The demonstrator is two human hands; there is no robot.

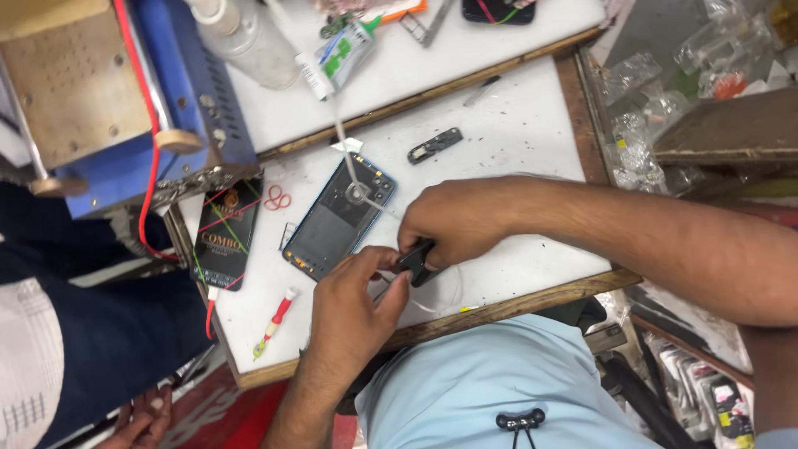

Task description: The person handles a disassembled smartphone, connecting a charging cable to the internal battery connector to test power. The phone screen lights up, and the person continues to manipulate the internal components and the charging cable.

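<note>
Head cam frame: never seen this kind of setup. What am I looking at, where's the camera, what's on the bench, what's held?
No machine here: a person works with two bare hands, and the single camera sits on their head, looking down past a light blue shirt.

The left hand and the right hand meet over the near edge of the white worktop and together pinch a small black part; what it is cannot be told.

Just beyond the hands lies an opened phone with a blue frame, its inside facing up. Left of it lie a dark printed packet, a red rubber band and a small red and white tool. Farther back are a small black component, a squeeze tube and a blue machine.

Another person's dark trousers show at the left.
</note>
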